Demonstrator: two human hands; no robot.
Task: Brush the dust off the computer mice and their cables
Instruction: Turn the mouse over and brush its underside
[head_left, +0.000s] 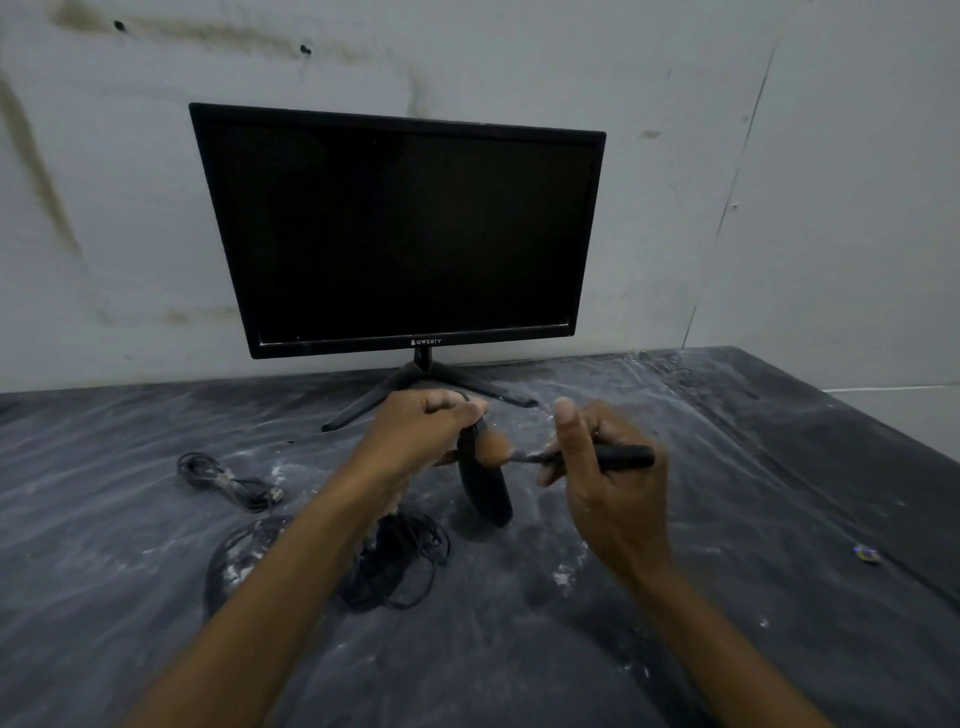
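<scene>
My left hand (423, 431) grips the top end of a black computer mouse (485, 486), which stands tilted on its lower end on the table. My right hand (597, 467) holds a brush by its black handle (626, 457). The brush's brown bristles (493, 447) touch the upper side of the mouse. The mouse's black cable (400, 556) lies in a loose tangle under my left forearm. A second mouse (234, 561), dusted white, shows partly beside my left forearm. A coiled cable (223, 480) with a plug lies further left.
A black monitor (400, 228) on a splayed stand (415, 384) rises behind my hands, against a stained white wall. The table is covered with black sheeting (623, 649) streaked with white dust. A small shiny object (866, 554) lies near the right edge.
</scene>
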